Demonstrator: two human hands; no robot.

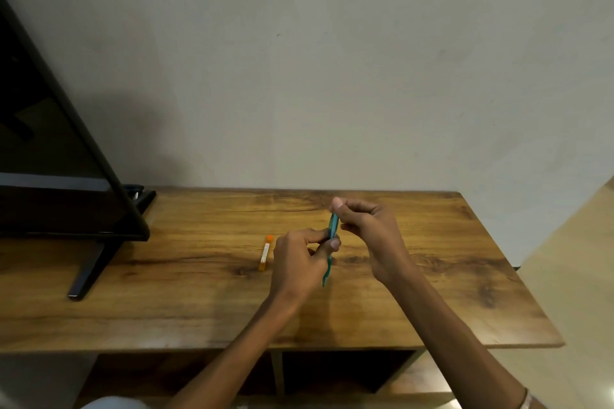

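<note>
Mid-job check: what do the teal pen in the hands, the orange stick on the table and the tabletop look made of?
Teal pen: likely plastic, smooth, with a uniform bright colour and a slight sheen. Orange stick: probably plastic too, with a pale label strip, but too small to be sure. Tabletop: wood or wood-look laminate, matte, with dark grain streaks and knots.

A wooden tabletop (432,292) with dark grain runs from left to right, its far edge against a wall. On its left end stands 1 black flat screen (50,143), cut off by the frame, on 2 slanted black feet: 1 foot (89,271) reaches toward the near edge, the other (145,201) toward the wall. Near the middle lies 1 small orange tube (264,253) with a white label, flat, its cap pointing toward the wall, well apart from the feet. Beneath the top are open compartments (332,372), split by 1 upright panel.
</note>
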